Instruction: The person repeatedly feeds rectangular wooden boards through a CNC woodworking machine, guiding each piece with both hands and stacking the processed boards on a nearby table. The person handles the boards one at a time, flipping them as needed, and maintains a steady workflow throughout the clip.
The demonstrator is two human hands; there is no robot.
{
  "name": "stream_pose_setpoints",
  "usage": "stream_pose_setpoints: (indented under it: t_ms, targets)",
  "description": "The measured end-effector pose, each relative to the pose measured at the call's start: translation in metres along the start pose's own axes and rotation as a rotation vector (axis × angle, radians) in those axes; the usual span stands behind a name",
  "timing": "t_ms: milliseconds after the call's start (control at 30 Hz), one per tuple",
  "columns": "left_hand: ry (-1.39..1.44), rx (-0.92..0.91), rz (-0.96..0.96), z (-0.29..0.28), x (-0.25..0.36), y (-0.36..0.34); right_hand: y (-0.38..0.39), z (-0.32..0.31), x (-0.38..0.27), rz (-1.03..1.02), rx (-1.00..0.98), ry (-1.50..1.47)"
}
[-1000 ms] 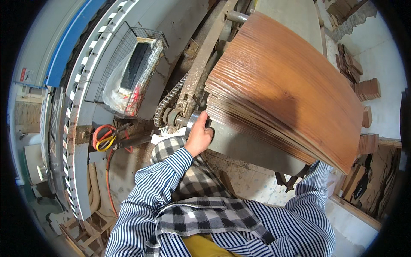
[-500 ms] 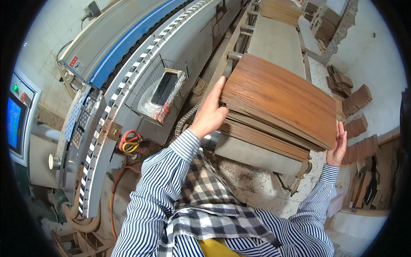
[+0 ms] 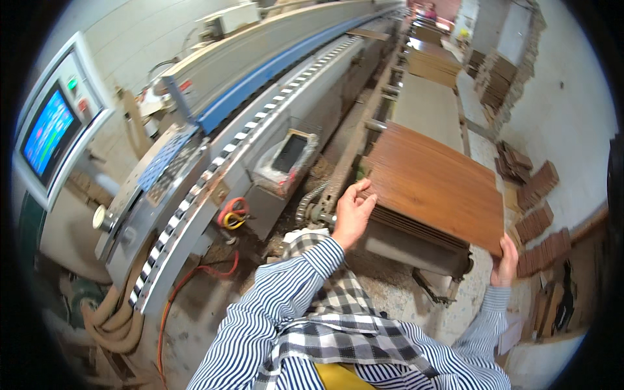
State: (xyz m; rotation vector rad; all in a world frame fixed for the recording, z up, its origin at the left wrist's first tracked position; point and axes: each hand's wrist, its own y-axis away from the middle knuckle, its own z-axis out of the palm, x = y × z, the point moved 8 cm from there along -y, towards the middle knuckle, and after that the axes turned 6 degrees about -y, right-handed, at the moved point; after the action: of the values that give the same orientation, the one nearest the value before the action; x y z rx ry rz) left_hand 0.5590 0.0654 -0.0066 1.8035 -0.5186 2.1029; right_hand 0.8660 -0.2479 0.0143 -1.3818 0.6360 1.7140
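A stack of brown wood-grain panels [image 3: 435, 185] lies on a grey conveyor table [image 3: 426, 110]. My left hand [image 3: 352, 211] grips the stack's near left corner, fingers curled over the top panel. At the near right corner my right hand [image 3: 506, 260] holds the edge, thumb on top. Both sleeves are blue-and-white striped, and a checked cloth hangs over my chest.
A long edge-banding machine [image 3: 260, 84] with a blue rail and chequered belt runs along the left, with a control screen [image 3: 49, 133] at far left. Hoses [image 3: 110, 318] and an orange cable [image 3: 188, 279] lie on the floor. Piles of small wood pieces [image 3: 536, 214] sit on the right.
The view has tipped up and away from the stack. My left hand moved from under the stack's side to its top corner, and my right hand came onto the right corner.
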Motion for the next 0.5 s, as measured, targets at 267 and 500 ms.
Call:
stream_pose_setpoints:
  t_ms: [267,500]
  targets:
    - [0.237,0.224,-0.137,-0.105,0.017,0.066,0.085,0.072,0.046,0.445,-0.296,-0.327]
    - [-0.133,0.455,0.089,-0.275,0.117,0.136,0.136,0.237,0.105,0.56,-0.635,-0.445]
